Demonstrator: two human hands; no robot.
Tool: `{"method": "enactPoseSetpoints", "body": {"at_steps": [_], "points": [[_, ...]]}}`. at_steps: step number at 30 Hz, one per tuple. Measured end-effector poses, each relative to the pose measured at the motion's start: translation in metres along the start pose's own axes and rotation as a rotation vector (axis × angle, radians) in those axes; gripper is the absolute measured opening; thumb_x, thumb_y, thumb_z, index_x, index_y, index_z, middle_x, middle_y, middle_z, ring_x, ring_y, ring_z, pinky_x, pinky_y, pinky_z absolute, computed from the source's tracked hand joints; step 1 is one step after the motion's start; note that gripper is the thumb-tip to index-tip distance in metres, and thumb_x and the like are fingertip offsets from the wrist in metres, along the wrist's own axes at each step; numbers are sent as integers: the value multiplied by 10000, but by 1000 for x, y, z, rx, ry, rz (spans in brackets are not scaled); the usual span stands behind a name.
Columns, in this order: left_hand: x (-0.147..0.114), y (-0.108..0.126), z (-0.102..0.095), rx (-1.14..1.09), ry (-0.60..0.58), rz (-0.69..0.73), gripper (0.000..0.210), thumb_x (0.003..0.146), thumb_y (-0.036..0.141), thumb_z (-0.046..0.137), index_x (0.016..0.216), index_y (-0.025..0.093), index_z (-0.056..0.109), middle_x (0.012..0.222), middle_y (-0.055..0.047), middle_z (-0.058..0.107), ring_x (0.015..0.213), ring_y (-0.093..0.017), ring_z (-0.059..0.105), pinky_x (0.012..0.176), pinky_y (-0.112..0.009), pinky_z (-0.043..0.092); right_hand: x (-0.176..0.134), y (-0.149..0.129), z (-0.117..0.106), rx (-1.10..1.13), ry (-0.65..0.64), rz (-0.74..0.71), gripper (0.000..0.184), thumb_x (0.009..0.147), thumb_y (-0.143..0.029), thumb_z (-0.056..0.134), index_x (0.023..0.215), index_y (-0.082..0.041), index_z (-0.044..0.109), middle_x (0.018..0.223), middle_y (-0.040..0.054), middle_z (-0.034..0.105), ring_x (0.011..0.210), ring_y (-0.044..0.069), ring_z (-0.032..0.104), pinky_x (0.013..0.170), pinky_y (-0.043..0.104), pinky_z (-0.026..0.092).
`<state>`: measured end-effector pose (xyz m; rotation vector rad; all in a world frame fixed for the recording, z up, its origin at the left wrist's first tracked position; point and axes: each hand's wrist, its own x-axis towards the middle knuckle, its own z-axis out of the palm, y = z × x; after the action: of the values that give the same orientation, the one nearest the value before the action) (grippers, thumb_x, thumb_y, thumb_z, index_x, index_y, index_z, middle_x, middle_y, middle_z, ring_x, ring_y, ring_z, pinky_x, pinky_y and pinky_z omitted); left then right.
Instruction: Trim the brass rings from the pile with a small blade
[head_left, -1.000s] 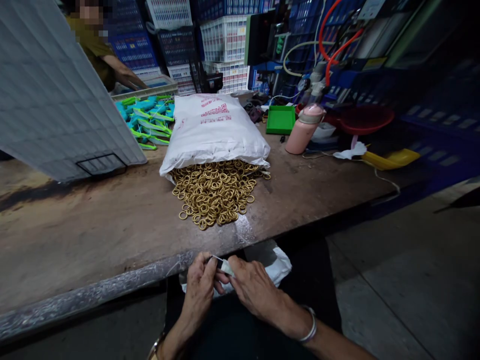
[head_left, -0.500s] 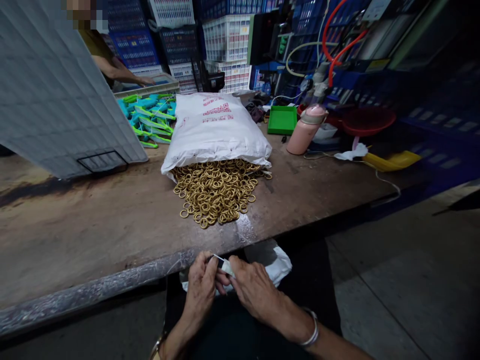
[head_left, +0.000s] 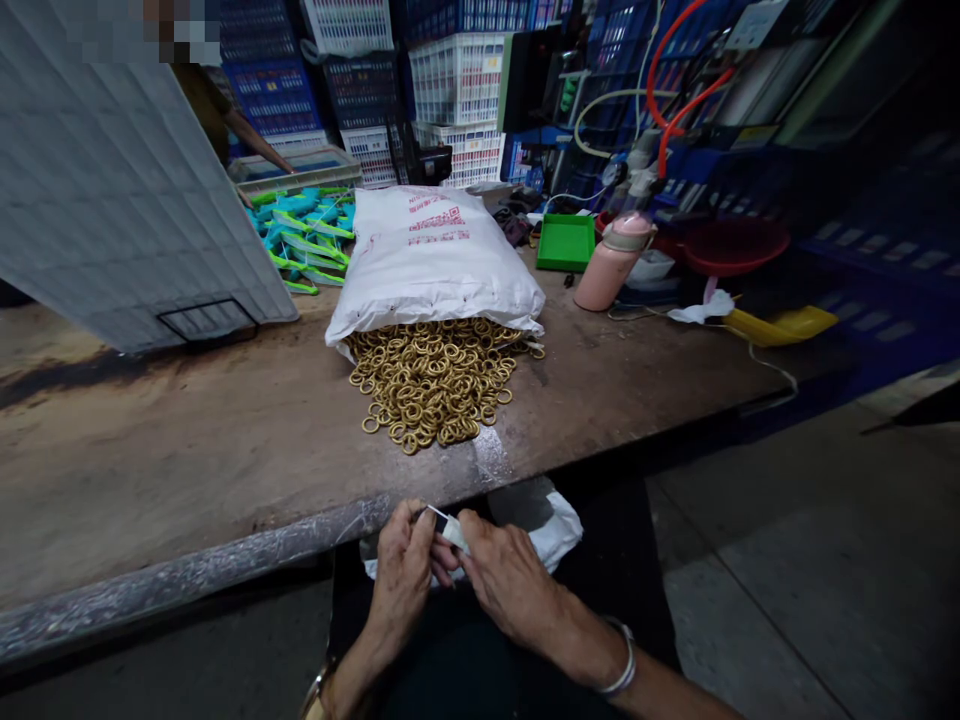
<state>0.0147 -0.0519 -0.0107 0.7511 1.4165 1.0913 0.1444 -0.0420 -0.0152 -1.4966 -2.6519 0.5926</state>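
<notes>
My right hand (head_left: 517,580) is closed around a small thin-tipped tool (head_left: 454,534) with a pale, wrapped-looking handle. Its slender rod points up and left to the fingertips of my left hand (head_left: 405,560), which are pinched together. What they hold is hidden. Both hands are over my lap, just short of the table edge, with a white plastic bag (head_left: 559,525) beneath and behind them. Beyond them on the table lies a heap of brass-coloured rings (head_left: 435,385), spilling from the mouth of a white sack (head_left: 442,265) with red print.
A grey-white ribbed panel (head_left: 142,190) stands on the brown table (head_left: 187,450) at left. Green and blue plastic pieces (head_left: 307,230), a green tray (head_left: 566,243), a pink bottle (head_left: 606,270) and a yellow scoop-like piece (head_left: 784,325) lie farther back. Behind the panel, a co-worker's arm (head_left: 259,140) shows.
My hands and the tool stay almost in the same place. The co-worker's arm has shifted behind the panel, and the view has moved very slightly.
</notes>
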Motion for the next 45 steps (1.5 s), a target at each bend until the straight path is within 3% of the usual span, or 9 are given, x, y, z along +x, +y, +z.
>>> {"method": "enactPoseSetpoints", "body": {"at_steps": [18,24,28,32,37,41,45], "points": [[2,4,2,-8,15,-25,290,710,446,531,732,166,457,395,47,546,291,-95,473,312,-187,391,0,-2,3,-83,-1,27,285,827,-117,384,1109,-112,424,874,108,618,737,188,583,648,278,374],[9,6,1,-144,1,-29,317,694,457,575,751,167,460,494,11,612,376,-120,555,372,-208,434,5,4,-4,30,42,-4,340,829,-123,385,1168,-123,401,983,105,606,836,186,578,697,271,372],[16,6,-2,-265,85,-115,492,579,495,672,891,186,450,663,-24,670,493,-169,628,381,-232,459,26,30,-15,131,287,79,222,820,-157,395,1029,-175,467,936,53,595,843,161,556,700,247,360],[22,-5,-5,-204,49,-177,561,510,486,727,898,182,461,670,-28,667,497,-174,628,356,-220,442,59,81,-37,49,463,308,158,789,-129,396,906,-165,496,883,57,588,796,159,542,652,239,332],[30,-23,-8,-165,50,-132,542,498,503,729,850,174,483,583,-16,647,444,-157,588,314,-200,404,92,124,-54,-16,421,472,141,813,-194,420,922,-169,505,833,46,612,739,153,556,595,243,288],[36,-28,-8,-115,81,-119,513,499,527,716,806,175,504,512,-7,627,409,-147,562,293,-177,359,110,123,-55,-20,407,447,205,857,-337,400,957,-192,505,904,44,612,783,155,566,595,242,289],[37,-26,-8,-68,73,-131,466,521,554,688,737,178,518,465,11,599,392,-123,530,306,-163,342,121,117,-56,-33,358,426,190,849,-311,421,977,-201,511,967,43,594,844,158,564,631,240,315]]}}
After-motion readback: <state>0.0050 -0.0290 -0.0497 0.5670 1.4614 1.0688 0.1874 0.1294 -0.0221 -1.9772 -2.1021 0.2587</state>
